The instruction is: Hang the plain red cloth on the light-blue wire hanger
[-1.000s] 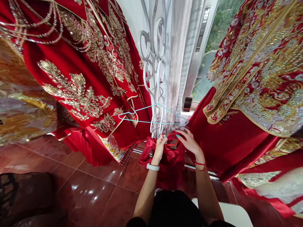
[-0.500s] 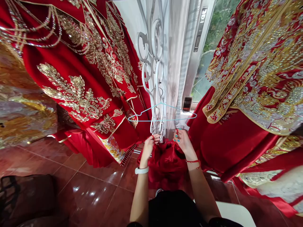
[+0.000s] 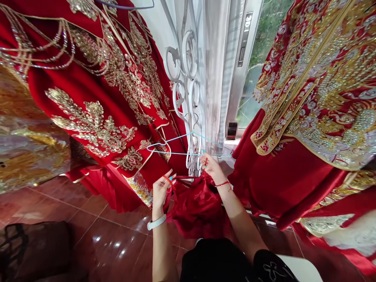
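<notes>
Left hand (image 3: 160, 191), gripping red strap (image 3: 166, 178), shifted toward bag (image 3: 39, 244)

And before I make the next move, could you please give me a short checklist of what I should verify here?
1. Left hand holds a left-side red strap: ok.
2. Right hand holds a right-side red strap: ok.
3. Red garment is smooth: not ok, it looks bunched.
4. Garment's lower edge is off the floor: cannot tell, the edge is not clear.
5. Light blue hanger is free of the right hand: cannot tell, they overlap in view.
</notes>
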Available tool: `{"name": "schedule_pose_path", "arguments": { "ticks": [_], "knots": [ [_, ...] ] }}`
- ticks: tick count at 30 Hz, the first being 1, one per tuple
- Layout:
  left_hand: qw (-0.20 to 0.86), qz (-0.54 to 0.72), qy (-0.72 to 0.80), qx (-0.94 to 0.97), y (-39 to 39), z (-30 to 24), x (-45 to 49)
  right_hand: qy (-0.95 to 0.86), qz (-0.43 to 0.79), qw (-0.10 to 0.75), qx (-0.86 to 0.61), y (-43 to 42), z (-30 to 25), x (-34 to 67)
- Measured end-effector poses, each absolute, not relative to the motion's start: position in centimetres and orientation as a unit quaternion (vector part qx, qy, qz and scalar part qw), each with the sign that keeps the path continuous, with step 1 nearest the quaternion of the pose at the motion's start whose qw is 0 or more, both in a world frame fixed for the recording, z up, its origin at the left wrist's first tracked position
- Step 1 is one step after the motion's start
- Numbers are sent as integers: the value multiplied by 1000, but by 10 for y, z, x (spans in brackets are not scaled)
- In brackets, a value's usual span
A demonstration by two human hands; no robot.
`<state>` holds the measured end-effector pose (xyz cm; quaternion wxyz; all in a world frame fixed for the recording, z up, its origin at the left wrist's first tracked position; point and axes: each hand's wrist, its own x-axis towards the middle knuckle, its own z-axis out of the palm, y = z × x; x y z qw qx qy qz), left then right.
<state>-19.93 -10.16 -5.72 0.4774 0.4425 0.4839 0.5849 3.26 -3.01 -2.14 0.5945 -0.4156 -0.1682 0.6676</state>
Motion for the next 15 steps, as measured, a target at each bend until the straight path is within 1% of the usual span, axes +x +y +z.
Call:
{"name": "schedule_pose_path", "arguments": {
  "ticks": [3,8,11,15],
  "knots": [
    [454,570,491,477,-104,-50,-207,-175,643,614,-424,-20,-17,18],
    [385,546,524,528,-103,-45,-222,-192,595,644,-440,-14,-22,15],
    [370,539,535,535,-96,-44,-229,-197,569,653,-460,-17,-28,22],
    [353,520,539,561,-86,-38,-241,-254,506,660,-494,-26,-36,36]
  ]
}}
